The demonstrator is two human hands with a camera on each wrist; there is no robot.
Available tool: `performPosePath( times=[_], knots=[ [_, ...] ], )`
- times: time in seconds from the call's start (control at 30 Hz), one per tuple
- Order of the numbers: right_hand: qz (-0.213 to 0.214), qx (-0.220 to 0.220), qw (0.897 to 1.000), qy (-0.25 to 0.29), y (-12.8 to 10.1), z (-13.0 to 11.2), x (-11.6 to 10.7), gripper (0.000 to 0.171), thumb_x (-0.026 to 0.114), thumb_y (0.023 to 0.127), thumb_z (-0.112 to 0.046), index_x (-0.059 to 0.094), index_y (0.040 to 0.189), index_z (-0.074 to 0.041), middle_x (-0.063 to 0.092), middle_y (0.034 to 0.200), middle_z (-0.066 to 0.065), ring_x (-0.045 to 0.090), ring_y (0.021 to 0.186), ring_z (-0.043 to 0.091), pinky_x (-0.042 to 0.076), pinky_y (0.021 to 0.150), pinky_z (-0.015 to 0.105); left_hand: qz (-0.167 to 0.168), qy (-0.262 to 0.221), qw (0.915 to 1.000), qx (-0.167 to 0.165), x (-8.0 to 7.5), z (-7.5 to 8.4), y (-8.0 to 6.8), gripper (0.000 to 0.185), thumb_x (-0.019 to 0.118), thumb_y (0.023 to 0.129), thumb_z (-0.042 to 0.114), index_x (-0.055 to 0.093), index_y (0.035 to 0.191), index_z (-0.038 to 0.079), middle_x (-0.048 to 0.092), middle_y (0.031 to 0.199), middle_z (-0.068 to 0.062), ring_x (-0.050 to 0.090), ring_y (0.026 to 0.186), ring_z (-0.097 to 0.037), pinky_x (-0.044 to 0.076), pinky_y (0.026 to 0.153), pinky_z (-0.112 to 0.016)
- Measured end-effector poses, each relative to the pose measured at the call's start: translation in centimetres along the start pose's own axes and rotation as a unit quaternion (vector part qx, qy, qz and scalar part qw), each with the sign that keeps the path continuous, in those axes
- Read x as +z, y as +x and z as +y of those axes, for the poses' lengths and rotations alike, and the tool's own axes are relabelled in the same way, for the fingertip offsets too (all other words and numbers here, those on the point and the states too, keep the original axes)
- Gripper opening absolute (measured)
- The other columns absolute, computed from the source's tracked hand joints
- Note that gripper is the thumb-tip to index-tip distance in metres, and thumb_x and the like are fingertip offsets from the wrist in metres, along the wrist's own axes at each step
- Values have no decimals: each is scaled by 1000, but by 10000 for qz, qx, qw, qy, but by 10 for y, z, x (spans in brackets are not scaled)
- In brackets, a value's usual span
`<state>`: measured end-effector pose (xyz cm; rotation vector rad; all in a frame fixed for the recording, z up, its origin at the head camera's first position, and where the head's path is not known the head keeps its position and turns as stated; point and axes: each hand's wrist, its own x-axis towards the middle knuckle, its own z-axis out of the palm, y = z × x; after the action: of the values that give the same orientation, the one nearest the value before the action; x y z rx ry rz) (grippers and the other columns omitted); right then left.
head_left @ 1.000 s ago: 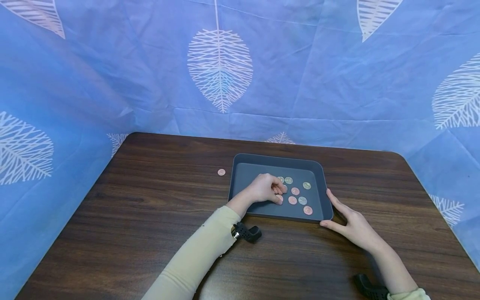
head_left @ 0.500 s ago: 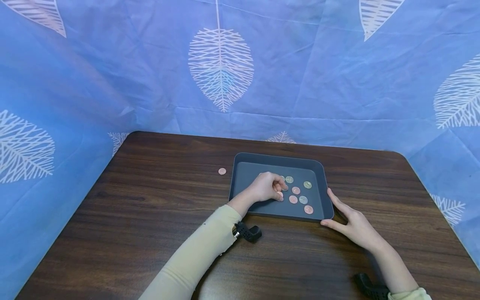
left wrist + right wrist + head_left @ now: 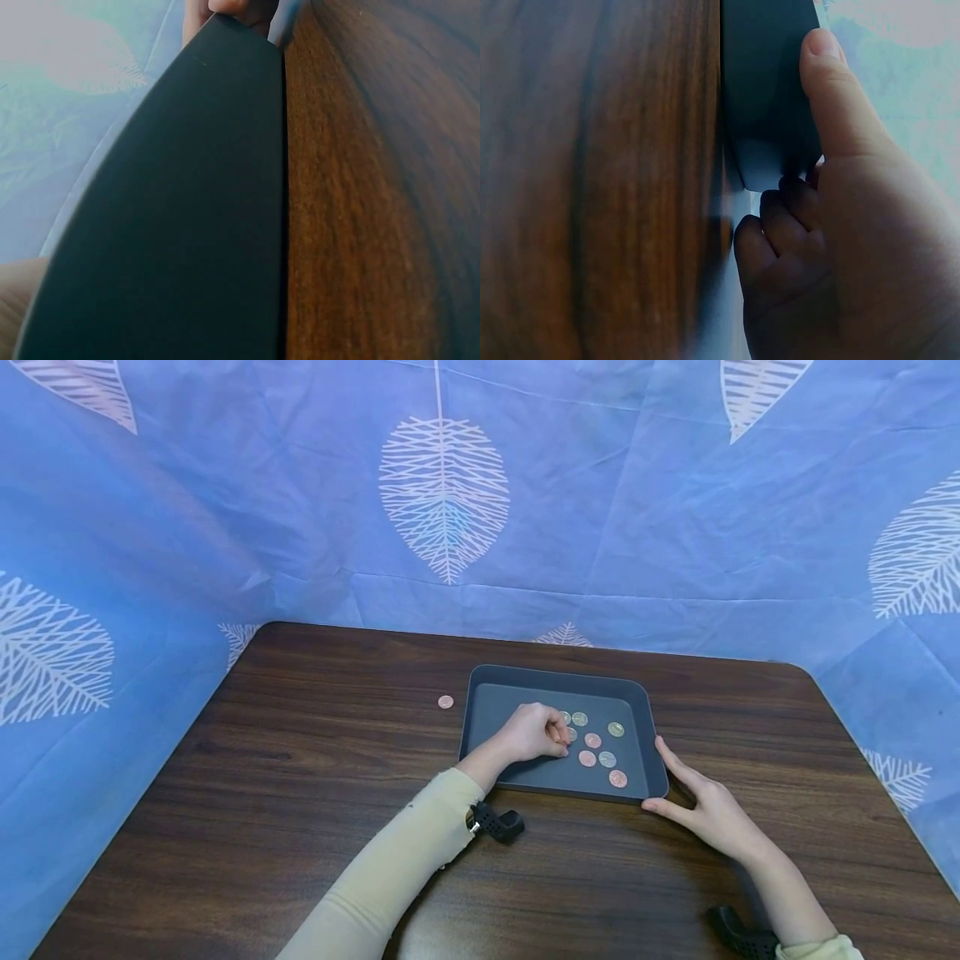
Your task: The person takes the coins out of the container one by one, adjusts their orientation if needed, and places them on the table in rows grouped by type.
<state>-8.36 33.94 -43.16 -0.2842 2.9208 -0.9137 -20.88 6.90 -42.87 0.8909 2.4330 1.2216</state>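
Observation:
Over the middle of a dark grey tray (image 3: 498,706), my left hand (image 3: 529,732) has its thumb and fingers drawn together on a copper coin (image 3: 561,742), mostly hidden by the fingers. Several copper and silver-gold coins (image 3: 592,741) lie flat on the tray floor just right of those fingertips. My right hand (image 3: 708,810) holds the tray's near right corner, thumb on the front wall and fingers along the right side. In the right wrist view the thumb (image 3: 832,90) presses the tray wall (image 3: 769,90). The left wrist view shows mainly the tray's outer front wall (image 3: 195,202).
A single copper coin (image 3: 446,702) lies on the brown wooden table (image 3: 337,760), left of the tray. Behind the table hangs a blue cloth (image 3: 300,485) with white leaf patterns. Black wrist straps (image 3: 498,823) show at both wrists.
The coin under my left thumb has been drawn up between the fingertips and is now mostly covered. My right hand stays at the tray corner.

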Motion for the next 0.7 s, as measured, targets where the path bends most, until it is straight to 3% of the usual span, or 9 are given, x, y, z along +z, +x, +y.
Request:
performPosePath(
  times=[0.27, 0.7],
  knots=[
    [-5, -53, 10000, -36, 0, 3, 4, 92, 70, 87, -39, 9, 154, -26, 26, 149, 27, 33, 126, 55, 34, 90, 68, 67, -370, 9993, -15, 0, 1, 0, 4, 75, 83, 6, 73, 86, 5, 65, 73, 4, 58, 65, -5, 48, 61, -18],
    [6, -25, 10000, -33, -1, 2, 3, 92, 70, 87, -39, 10, 154, -26, 27, 149, 27, 33, 126, 55, 33, 90, 68, 410, -593, 9960, 532, -16, 5, -5, 9, 70, 87, 5, 73, 95, 2, 67, 80, 1, 59, 70, -5, 48, 64, -19]
  ],
)
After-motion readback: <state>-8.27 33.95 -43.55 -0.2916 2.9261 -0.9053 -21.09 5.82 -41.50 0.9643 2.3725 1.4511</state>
